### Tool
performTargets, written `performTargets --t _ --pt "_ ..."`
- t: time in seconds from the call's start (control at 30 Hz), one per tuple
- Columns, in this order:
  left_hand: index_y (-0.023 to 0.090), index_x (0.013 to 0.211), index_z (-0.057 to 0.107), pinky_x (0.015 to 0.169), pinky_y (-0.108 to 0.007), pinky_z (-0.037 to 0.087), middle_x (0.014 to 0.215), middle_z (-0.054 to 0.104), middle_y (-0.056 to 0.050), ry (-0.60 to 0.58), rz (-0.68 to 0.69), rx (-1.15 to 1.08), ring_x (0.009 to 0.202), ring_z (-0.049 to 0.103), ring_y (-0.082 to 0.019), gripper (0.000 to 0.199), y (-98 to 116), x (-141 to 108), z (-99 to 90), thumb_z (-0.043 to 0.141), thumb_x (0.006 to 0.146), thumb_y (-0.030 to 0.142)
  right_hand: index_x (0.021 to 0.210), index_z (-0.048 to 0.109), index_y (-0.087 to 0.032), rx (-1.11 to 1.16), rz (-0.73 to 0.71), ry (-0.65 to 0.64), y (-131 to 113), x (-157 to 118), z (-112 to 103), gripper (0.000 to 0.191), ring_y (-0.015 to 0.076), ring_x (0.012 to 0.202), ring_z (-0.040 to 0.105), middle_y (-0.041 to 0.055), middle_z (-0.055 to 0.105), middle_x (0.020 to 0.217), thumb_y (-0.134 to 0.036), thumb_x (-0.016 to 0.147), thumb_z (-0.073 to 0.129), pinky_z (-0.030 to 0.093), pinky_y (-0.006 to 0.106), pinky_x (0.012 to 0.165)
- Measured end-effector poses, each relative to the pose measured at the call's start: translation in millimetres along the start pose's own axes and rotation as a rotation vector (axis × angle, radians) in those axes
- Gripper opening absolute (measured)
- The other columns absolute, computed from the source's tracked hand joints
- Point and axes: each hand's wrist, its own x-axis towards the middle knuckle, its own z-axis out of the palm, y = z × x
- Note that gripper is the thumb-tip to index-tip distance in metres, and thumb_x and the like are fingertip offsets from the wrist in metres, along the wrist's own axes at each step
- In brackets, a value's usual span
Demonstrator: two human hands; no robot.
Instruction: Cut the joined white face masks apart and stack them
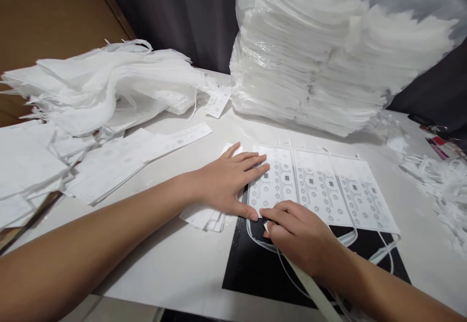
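Note:
A white printed sheet [315, 198], with rows of grey circles and small dark squares, lies on a black mat [248, 273]. Raised white seams divide it into panels, and loose thin cords and loops hang off its near edge. My left hand [226, 181] is spread flat, fingers over the sheet's left edge and palm above a small stack of white printed pieces [204, 220]. At the near left corner, my right hand [302, 234] is closed around something mostly hidden by the fingers. A pale flat strip [310, 283] runs from beneath this hand toward the bottom edge.
Behind the mat stands a tall stack of white sheets in clear plastic [310, 69]. To the left are a loose heap of white material [91, 83] and cut printed strips [105, 171]. White scraps [445, 190] lie at the right, near small dark and red items.

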Motion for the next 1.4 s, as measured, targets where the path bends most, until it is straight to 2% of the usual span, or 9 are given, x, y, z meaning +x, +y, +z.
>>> performTargets --t 0.13,0.43,0.6,0.67,0.77,0.87,0.97,1.03,1.4 --pt "0.013 0.148 0.024 0.112 -0.058 -0.004 0.154 0.022 -0.017 0.001 0.0 0.013 0.142 0.02 -0.034 0.094 1.7 0.7 -1.0 0.043 0.08 0.075 0.081 0.057 -0.015 -0.097 -0.031 0.052 -5.2 -0.6 2.5 0.019 0.0208 0.085 0.061 0.0121 0.067 0.096 -0.002 0.087 0.046 0.055 0.033 0.073" --pt "0.013 0.149 0.024 0.112 -0.059 -0.003 0.154 0.019 -0.017 -0.018 -0.002 0.015 0.142 0.019 -0.035 0.093 1.9 1.0 -1.9 0.044 0.08 0.074 0.091 0.059 -0.017 0.103 0.185 0.101 -5.4 -5.2 6.4 0.025 0.0219 0.1 0.063 0.0136 0.066 0.109 -0.008 0.092 0.035 0.055 0.035 0.086" --pt "0.014 0.149 0.024 0.112 -0.059 -0.004 0.154 0.02 -0.018 -0.01 -0.001 0.008 0.141 0.019 -0.037 0.099 2.1 -1.8 -0.9 0.045 0.077 0.079 0.12 0.049 -0.023 0.287 0.476 0.094 -4.8 -2.4 4.8 0.031 0.0152 0.077 0.07 0.0023 0.072 0.087 -0.016 0.097 0.029 0.057 0.024 0.063" --pt "0.014 0.149 0.022 0.112 -0.06 -0.004 0.154 0.018 -0.019 -0.015 0.005 0.002 0.142 0.018 -0.037 0.099 0.8 -3.3 -1.4 0.045 0.077 0.078 0.122 0.048 -0.024 0.322 0.528 0.081 -3.6 -1.2 2.0 0.03 0.014 0.079 0.07 0.0022 0.072 0.094 -0.019 0.098 0.031 0.057 0.023 0.065" --pt "0.018 0.148 0.025 0.108 -0.066 -0.005 0.153 0.02 -0.019 -0.01 0.035 -0.035 0.141 0.018 -0.04 0.098 -0.6 -5.3 -6.7 0.052 0.075 0.076 0.107 0.056 -0.023 0.303 0.491 0.081 0.2 -0.1 -11.2 0.021 0.0162 0.094 0.068 0.0057 0.065 0.119 -0.025 0.096 0.039 0.056 0.028 0.08" --pt "0.026 0.138 0.044 0.104 -0.073 -0.005 0.151 0.031 -0.013 0.022 0.074 -0.109 0.139 0.022 -0.042 0.081 2.2 -6.5 -16.2 0.062 0.072 0.069 0.097 0.057 -0.023 0.31 0.476 0.048 8.0 -3.4 -30.7 0.015 0.0167 0.09 0.069 0.0045 0.069 0.11 -0.028 0.095 0.043 0.055 0.03 0.078" --pt "0.027 0.105 0.066 0.108 -0.069 -0.005 0.142 0.047 -0.005 0.05 0.128 -0.178 0.136 0.031 -0.035 0.036 8.5 -6.1 -21.9 0.068 0.079 0.052 0.081 0.055 -0.022 0.385 0.524 -0.02 17.7 -11.2 -40.8 0.014 0.0171 0.09 0.068 0.0033 0.07 0.103 -0.026 0.093 0.048 0.053 0.031 0.077" --pt "0.025 0.088 0.069 0.111 -0.064 -0.004 0.133 0.056 -0.002 0.048 0.171 -0.216 0.134 0.036 -0.029 0.015 12.7 -4.8 -21.0 0.067 0.083 0.039 0.074 0.053 -0.021 0.443 0.532 -0.033 22.7 -16.6 -40.1 0.018 0.0168 0.09 0.067 0.0037 0.07 0.1 -0.023 0.092 0.049 0.052 0.03 0.077" --pt "0.024 0.088 0.066 0.117 -0.051 -0.002 0.124 0.062 -0.001 -0.021 0.211 -0.345 0.127 0.046 -0.021 0.005 12.6 2.1 -8.7 0.062 0.088 0.026 0.073 0.049 -0.021 0.545 0.502 -0.108 28.9 -16.5 -43.0 0.016 0.0129 0.08 0.062 -0.0001 0.067 0.09 -0.019 0.089 0.052 0.046 0.027 0.072"
